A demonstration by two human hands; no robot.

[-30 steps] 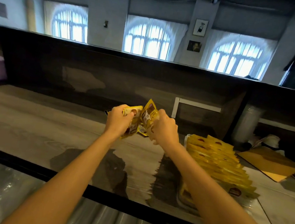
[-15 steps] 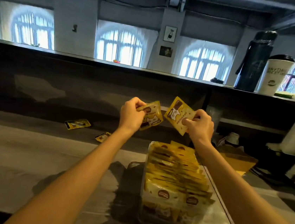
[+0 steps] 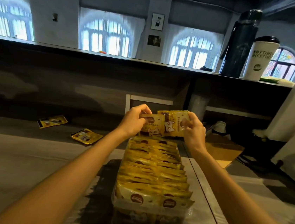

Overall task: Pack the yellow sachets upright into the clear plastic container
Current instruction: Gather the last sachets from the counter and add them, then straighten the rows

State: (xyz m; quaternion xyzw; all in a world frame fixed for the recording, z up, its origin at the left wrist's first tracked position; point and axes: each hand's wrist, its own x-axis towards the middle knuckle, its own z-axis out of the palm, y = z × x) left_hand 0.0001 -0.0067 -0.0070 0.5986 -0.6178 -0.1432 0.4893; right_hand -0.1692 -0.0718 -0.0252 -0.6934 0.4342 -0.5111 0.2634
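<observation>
Each pinching one flat yellow sachet, the left hand [image 3: 134, 121] (sachet [image 3: 152, 125]) and right hand [image 3: 193, 131] (sachet [image 3: 174, 122]) hover above the far end of the clear plastic container [image 3: 150, 212] below them, so the step looks like insertion, calling for lowering both upright.

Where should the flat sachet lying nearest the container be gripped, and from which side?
Probably its near long edge, approached from above and the front. The sachet lies flat on the table, left of the container, so only a thin edge can be pinched and lifted.
</observation>
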